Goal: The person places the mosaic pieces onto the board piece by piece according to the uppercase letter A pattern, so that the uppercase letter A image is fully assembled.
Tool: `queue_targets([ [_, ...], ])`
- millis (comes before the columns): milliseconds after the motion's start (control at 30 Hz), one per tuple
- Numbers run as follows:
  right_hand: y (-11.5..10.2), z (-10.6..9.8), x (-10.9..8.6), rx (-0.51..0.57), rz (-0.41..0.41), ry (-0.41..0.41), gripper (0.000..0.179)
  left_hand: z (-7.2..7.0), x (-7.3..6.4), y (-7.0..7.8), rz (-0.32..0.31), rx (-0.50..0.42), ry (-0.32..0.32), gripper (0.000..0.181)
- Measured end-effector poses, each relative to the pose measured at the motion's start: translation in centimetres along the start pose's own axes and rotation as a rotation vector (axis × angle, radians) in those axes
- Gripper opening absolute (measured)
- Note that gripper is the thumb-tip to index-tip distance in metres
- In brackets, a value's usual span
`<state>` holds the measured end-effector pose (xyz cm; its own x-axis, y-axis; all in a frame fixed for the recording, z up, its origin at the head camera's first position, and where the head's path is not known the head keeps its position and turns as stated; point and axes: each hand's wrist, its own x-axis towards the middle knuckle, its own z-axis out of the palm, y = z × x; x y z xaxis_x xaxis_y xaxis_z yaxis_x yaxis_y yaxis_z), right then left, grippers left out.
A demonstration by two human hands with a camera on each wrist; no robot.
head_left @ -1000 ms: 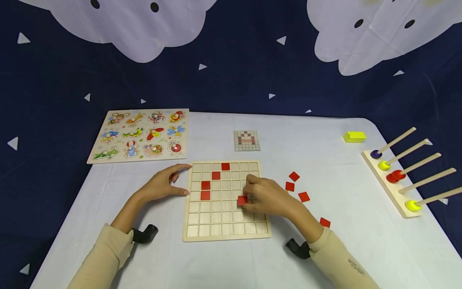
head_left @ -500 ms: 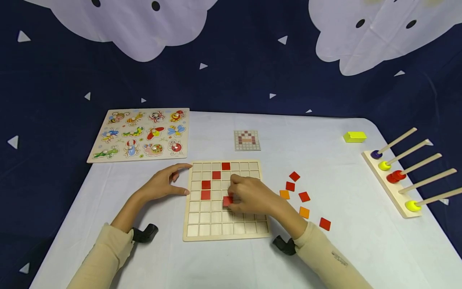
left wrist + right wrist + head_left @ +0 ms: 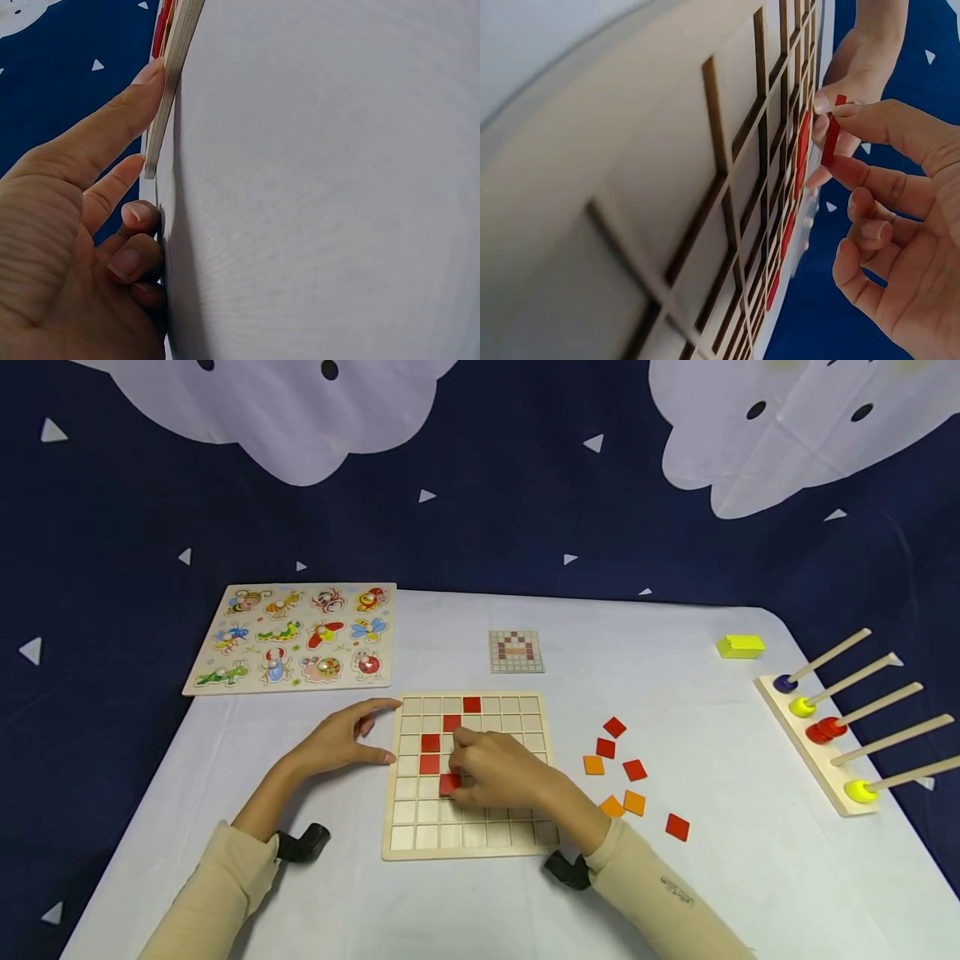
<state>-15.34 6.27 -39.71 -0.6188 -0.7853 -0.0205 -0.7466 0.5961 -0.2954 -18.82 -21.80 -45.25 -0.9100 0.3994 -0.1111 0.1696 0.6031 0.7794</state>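
Observation:
Between thumb and index finger, my right hand (image 3: 498,768) pinches a red square tile (image 3: 450,785) over the middle rows of a wooden grid board (image 3: 474,837). In the right wrist view the red tile (image 3: 834,131) is held on edge, above the grid. Red tiles fill several cells, running in a slanting line from a red tile (image 3: 472,704) in the top row down to a red tile (image 3: 430,764) at the left. My left hand (image 3: 337,742) touches the board's left edge with thumb and index fingertips, its other fingers loosely bent in the left wrist view.
Right of the board lie loose red tiles (image 3: 634,769) and orange tiles (image 3: 633,802). Behind it sits a small pattern card (image 3: 516,652). An insect puzzle board (image 3: 292,639) is at back left; a yellow block (image 3: 741,647) and a peg stand (image 3: 813,743) with beads are at right.
My right hand has carried the red tile leftward across the board, uncovering orange tiles on the table. The left hand stays at the board's edge.

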Motion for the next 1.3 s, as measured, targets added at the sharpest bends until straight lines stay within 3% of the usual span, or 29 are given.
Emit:
queue_targets([
  [333,-0.9,0.6,1.4,-0.062,-0.038,-0.02,0.018,-0.1,0.1,0.2,-0.009,-0.004,-0.008,0.08],
  [633,-1.4,1.2,1.9,-0.129,-0.02,-0.036,0.02,-0.1,0.2,0.2,0.001,-0.002,-0.008,0.08],
  [1100,-1.9,1.8,2.0,-0.148,-0.04,-0.006,0.015,-0.1,0.1,0.3,-0.003,0.003,-0.016,0.08],
  [1300,-1.8,1.9,2.0,-0.148,-0.027,-0.014,0.021,0.0,0.0,0.0,-0.001,-0.001,-0.008,0.08],
])
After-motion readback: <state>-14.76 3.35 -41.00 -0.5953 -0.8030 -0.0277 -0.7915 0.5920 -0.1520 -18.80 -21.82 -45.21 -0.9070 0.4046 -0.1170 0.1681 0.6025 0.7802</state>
